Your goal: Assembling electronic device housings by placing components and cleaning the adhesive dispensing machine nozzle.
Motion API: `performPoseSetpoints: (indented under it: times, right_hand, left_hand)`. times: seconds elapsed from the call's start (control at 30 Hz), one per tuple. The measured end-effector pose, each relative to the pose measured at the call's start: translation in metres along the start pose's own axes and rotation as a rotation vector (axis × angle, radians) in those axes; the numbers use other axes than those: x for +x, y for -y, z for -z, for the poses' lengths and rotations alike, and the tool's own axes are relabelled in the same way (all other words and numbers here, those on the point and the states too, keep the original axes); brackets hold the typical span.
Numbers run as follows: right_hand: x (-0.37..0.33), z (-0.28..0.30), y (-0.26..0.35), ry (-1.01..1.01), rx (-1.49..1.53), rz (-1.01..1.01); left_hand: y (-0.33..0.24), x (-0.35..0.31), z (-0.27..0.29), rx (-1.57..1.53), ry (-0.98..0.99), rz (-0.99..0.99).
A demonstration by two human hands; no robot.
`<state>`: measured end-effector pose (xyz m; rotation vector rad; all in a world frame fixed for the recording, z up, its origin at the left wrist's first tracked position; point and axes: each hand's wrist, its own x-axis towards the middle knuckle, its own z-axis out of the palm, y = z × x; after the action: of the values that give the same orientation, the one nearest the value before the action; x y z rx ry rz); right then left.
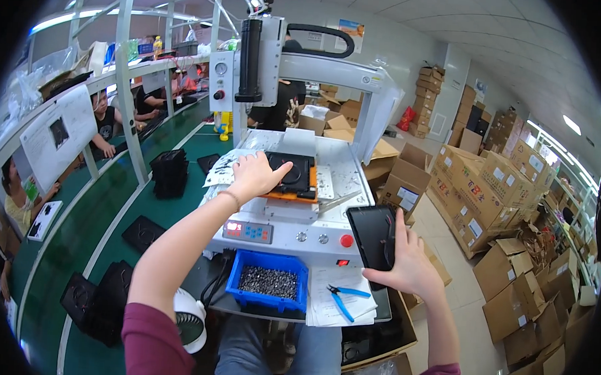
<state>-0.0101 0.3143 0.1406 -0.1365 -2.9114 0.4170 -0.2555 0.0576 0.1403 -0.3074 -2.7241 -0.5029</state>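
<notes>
My left hand (255,177) reaches over the machine's bed, thumb and fingers apart. It is at the left edge of a black plastic part (294,180) with a round ring shape, which sits in an orange fixture (311,196); whether the fingertips press on it I cannot tell. My right hand (414,263) grips a black rectangular plastic housing (371,232) by its right side, tilted in front of the machine's right corner. The white benchtop machine (288,235) has a control panel (247,231) and a red button (346,240) along its front.
A blue bin (267,300) of small dark screws stands below the machine, beside blue-handled cutters (344,301) on papers. Left, black parts (170,173) are stacked on the green conveyor (122,210). A white fan (188,322) is near my knees. Cardboard boxes (478,195) fill the right. Other people sit far left.
</notes>
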Motion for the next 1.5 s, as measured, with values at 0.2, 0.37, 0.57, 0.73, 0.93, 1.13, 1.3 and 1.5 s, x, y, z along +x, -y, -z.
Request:
performPoseSetpoints:
  times: [0.2, 0.37, 0.57, 0.73, 0.93, 1.13, 1.3, 1.5]
  right_hand:
    - [-0.023, 0.001, -0.046, -0.01, -0.025, -0.104]
    - [-0.014, 0.002, -0.05, 0.093, -0.05, -0.177]
    - [0.026, -0.004, -0.028, 0.106, -0.017, -0.125]
    - [0.087, 0.005, 0.028, 0.109, -0.001, -0.089]
    - [0.181, -0.03, 0.112, 0.111, -0.04, -0.05]
    - [0.236, -0.081, 0.165, 0.11, -0.161, -0.157]
    - [0.255, -0.088, 0.175, 0.24, -0.058, -0.292]
    - [0.267, -0.098, 0.172, 0.193, -0.071, -0.318]
  left_hand:
    - [-0.035, 0.039, -0.019, 0.014, 0.299, 0.148]
    - [-0.066, 0.036, -0.021, 0.146, 0.379, 0.172]
    - [-0.067, 0.031, -0.019, 0.136, 0.203, 0.222]
    - [-0.02, 0.028, 0.031, 0.138, -0.033, 0.084]
    - [0.039, -0.023, 0.086, 0.216, -0.105, 0.12]
    - [0.079, -0.081, 0.103, 0.348, -0.104, 0.04]
    - [0.1, -0.107, 0.112, 0.298, -0.099, -0.025]
    - [0.102, -0.124, 0.114, 0.275, -0.068, -0.052]
